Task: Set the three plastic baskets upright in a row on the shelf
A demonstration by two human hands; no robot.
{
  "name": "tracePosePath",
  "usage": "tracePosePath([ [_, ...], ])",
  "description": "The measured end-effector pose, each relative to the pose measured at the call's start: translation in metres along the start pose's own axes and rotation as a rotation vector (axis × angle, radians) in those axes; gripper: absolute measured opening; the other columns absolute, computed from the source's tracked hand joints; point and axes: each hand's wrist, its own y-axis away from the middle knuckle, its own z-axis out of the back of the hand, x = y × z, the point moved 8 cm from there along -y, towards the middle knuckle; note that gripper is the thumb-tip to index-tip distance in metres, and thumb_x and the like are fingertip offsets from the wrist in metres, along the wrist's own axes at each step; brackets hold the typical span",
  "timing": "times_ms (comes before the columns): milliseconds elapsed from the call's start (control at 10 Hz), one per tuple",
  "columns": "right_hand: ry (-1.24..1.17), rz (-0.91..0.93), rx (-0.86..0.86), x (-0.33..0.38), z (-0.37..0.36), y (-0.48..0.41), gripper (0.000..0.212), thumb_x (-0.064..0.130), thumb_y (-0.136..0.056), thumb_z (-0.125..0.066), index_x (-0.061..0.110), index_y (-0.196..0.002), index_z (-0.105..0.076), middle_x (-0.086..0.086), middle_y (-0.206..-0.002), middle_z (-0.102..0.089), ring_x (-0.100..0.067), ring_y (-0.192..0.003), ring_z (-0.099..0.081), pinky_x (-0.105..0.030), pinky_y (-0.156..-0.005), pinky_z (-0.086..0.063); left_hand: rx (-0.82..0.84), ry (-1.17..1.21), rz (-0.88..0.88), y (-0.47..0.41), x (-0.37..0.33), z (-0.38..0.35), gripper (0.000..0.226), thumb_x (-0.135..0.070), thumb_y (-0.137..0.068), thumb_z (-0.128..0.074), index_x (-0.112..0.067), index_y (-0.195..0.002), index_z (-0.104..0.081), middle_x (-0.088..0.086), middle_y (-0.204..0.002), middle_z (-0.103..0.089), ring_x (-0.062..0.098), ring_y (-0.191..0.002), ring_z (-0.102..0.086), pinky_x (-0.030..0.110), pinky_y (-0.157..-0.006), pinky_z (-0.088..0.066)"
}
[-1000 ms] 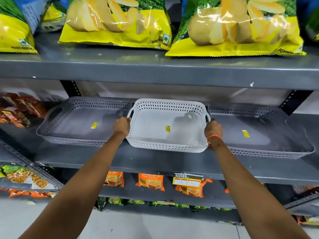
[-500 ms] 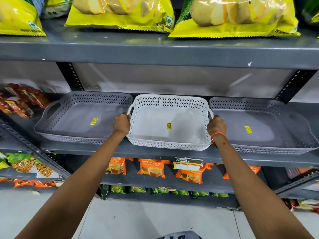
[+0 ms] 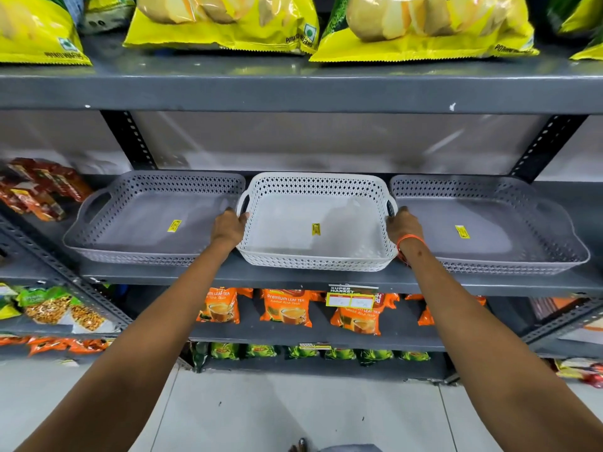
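Observation:
Three shallow perforated plastic baskets stand upright side by side on the grey middle shelf (image 3: pixel 293 275). The white basket (image 3: pixel 287 230) is in the centre, its front overhanging the shelf edge slightly. A grey basket (image 3: pixel 137 223) sits to its left and another grey basket (image 3: pixel 509 230) to its right, both touching it. My left hand (image 3: pixel 228 227) grips the white basket's left handle. My right hand (image 3: pixel 403 225), with an orange band at the wrist, grips its right handle. Each basket has a small yellow sticker inside.
Yellow chip bags (image 3: pixel 222 24) lie on the shelf above, whose front lip hangs low over the baskets. Red packets (image 3: pixel 39 190) sit left of the grey basket. Orange tea packs (image 3: pixel 287 306) and green packs fill the lower shelves. Pale tiled floor (image 3: pixel 293 412) lies below.
The white basket came down from a raised, tilted hold and now rests on the shelf between the grey ones. Both hands stayed on its handles. The view shifted downward.

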Motion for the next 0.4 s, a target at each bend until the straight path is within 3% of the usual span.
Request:
tracePosePath([
  [200,0.032,0.024,0.107,-0.006,-0.004,0.019,0.042,0.014,-0.099,-0.036,-0.008,-0.134,-0.027,-0.03,-0.135,-0.046,-0.043,-0.122,-0.047,-0.045,-0.101,-0.041,-0.007,-0.009,0.072,0.021,-0.002,0.007,0.029,-0.004,-0.099,-0.033,0.014,-0.113,-0.052,0.034,-0.124,-0.056,0.044,-0.115,-0.054,0.046,-0.093,-0.045],
  [400,-0.032,0.07,0.13,-0.011,0.017,0.028,0.049,0.021,-0.1,-0.033,-0.006,-0.14,-0.022,-0.024,-0.143,-0.04,-0.039,-0.129,-0.042,-0.042,-0.105,-0.037,-0.04,0.007,0.128,0.039,-0.016,0.013,0.043,-0.019,-0.101,-0.03,0.013,-0.123,-0.047,0.034,-0.13,-0.052,0.043,-0.118,-0.052,0.045,-0.095,-0.046],
])
